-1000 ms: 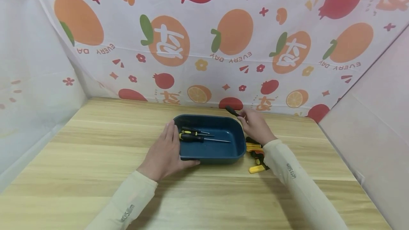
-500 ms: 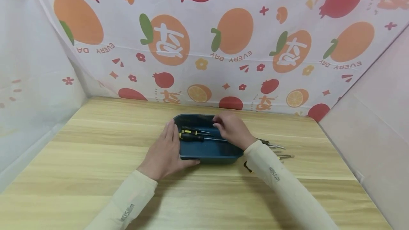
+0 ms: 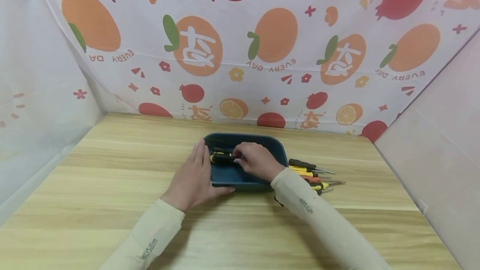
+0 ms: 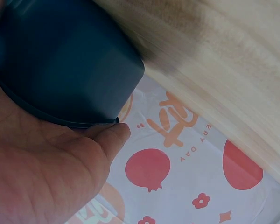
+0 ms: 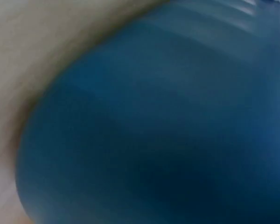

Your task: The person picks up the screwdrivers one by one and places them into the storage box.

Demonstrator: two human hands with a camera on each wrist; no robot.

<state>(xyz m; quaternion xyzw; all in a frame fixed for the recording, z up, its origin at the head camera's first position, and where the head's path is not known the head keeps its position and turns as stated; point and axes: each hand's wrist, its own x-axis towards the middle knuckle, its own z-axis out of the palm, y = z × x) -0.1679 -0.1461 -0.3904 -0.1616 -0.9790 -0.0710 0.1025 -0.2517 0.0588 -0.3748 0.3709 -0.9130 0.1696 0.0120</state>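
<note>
In the head view, a dark blue plastic box (image 3: 266, 140) sits on the wooden table. My left hand (image 3: 189, 184) lies against its left end, fingers straight along the rim and thumb stretched along the front wall. The left wrist view shows the palm and fingers at the rim of the box (image 4: 84, 70). My right hand (image 3: 258, 161) reaches inside, with curled fingers pinching a black-handled screwdriver, mostly hidden by the hand. Below the fingertips lie other screwdrivers, one with a thick black and yellow handle (image 3: 219, 159). Blurred box wall (image 5: 130, 116) fills the right wrist view.
To the right of the box lies a pile of screwdrivers (image 3: 309, 174) with black, yellow and orange handles, partly covered by the right sleeve (image 3: 300, 197). A fruit-printed cloth (image 3: 240, 53) hangs behind the table, and pale cloth walls (image 3: 37, 95) stand at both sides.
My right hand has carried the black-handled screwdriver from the box's right back corner leftward, then down inside the box. The pile at the right is uncovered more. My left hand stays in place.
</note>
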